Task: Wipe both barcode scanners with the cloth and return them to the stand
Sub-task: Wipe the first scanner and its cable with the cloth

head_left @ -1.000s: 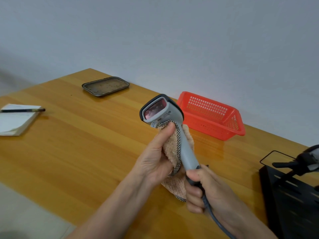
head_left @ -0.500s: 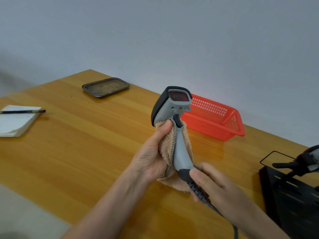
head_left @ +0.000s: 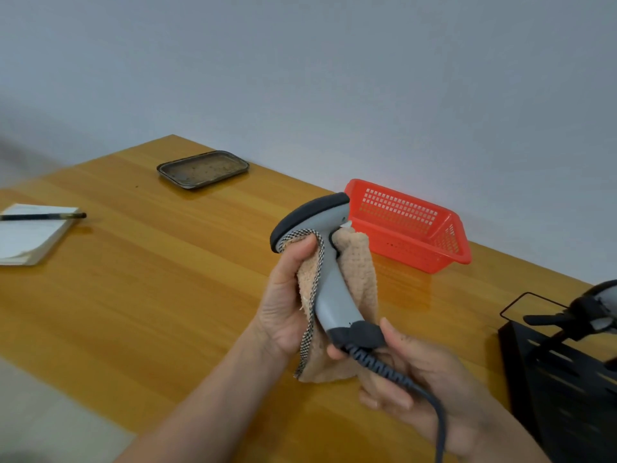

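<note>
**A:** Where is the thing being cleaned?

**B:** The grey pistol-shaped plastic barcode scanner (head_left: 334, 295) is held in the air above the orange-brown wooden table (head_left: 133, 295), mid-view, between both hands. Its long axis stands nearly upright, with the dark rubber head up and tipped left and the dark base down toward the near right.

**A:** And the fingers?

**B:** The left hand (head_left: 287, 305) is curled round the peach terry cloth with checked edging (head_left: 362, 279), which wraps the handle. Its thumb presses the cloth just under the head. The right hand (head_left: 410, 372) pinches the dark base between thumb and fingers, where the coiled grey cable (head_left: 384, 365) leaves.

**A:** What does the next move turn on?

**B:** Wiping looks under way on this one. The black metal stand (head_left: 561, 379) lies to the near right, well apart from it, with a second dark-headed scanner (head_left: 606, 297) resting there. The right hand is nearer the stand and has the base end, so it would likely carry the scanner across.

**A:** Any risk?

**B:** The cable runs down out of view and could snag.
</note>
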